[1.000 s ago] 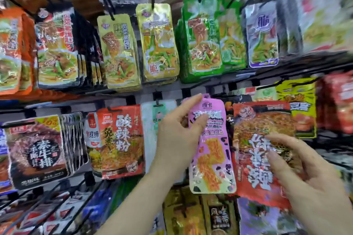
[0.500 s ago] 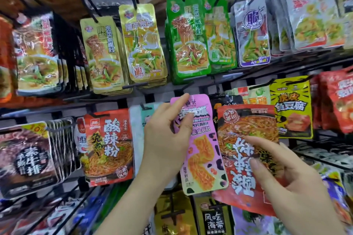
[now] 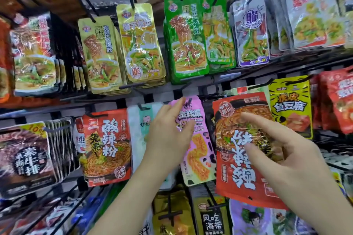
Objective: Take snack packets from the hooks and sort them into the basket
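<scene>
In the middle row of the hook rack (image 3: 162,89), your left hand (image 3: 168,139) pinches the upper part of the pink packet (image 3: 198,154), thumb on its front, and the packet hangs down just right of your palm. Your right hand (image 3: 290,162) holds the red packet (image 3: 238,173) upside down, thumb pressed on its face, its left edge just beside the pink one. Against half a second ago, your right hand has lifted the red packet slightly; the left grip is unchanged.
</scene>
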The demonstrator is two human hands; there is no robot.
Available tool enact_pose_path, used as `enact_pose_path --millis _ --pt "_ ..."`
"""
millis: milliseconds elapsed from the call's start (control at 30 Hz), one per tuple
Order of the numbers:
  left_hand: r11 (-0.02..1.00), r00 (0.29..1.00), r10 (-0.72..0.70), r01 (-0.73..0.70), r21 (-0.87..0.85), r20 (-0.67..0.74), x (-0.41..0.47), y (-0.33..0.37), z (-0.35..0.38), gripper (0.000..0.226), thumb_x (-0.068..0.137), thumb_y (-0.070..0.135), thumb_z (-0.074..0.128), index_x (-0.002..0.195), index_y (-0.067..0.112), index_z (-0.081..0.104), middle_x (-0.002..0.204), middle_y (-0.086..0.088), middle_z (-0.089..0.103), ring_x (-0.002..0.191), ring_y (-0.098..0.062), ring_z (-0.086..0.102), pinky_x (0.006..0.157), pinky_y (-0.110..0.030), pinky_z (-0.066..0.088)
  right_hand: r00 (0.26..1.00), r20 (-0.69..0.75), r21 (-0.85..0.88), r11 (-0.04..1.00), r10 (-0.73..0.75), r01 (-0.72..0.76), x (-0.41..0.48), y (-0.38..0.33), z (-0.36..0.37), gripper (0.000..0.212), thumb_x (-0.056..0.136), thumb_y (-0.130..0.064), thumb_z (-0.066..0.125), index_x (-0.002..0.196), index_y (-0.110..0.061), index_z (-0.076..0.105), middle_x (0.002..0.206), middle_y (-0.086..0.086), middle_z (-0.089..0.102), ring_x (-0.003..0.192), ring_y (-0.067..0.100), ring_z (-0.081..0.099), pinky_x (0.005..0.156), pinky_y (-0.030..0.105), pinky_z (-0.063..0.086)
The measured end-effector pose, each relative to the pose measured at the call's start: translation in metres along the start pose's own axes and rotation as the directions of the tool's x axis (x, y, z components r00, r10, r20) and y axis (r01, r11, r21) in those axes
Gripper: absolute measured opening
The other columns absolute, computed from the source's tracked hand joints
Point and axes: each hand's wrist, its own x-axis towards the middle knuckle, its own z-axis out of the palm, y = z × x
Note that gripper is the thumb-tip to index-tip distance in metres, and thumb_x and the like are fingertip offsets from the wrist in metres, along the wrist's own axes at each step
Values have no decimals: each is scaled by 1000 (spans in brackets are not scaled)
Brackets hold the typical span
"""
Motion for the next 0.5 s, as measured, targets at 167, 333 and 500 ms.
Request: enact_pose_path --millis 167,333,500 --pt "934 995 34 -66 351 95 0 -10 10 78 92 17 63 153 23 15 127 -6 37 94 -15 44 73 -22 31 999 0 7 999 -54 54 3 6 5 62 83 -14 66 128 -52 45 105 -54 45 96 -16 52 75 -4 34" --pt "799 989 144 -125 588 14 3 -18 19 78 68 16 86 135 3 47 101 -18 48 84 -34 51 58 -39 47 998 19 99 993 66 -67 2 16 8 60 83 -29 70 134 -51 46 103 -51 49 78 3 64 62 15 44" --pt "855 980 170 -95 509 -101 -6 -16 14 75 71 22 84 135 7 48 117 -18 45 98 -32 48 75 -37 46 985 36 322 931 166 -169 -2 26 9 59 85 -17 68 131 -49 51 130 -33 52 71 -2 57 86 23 52"
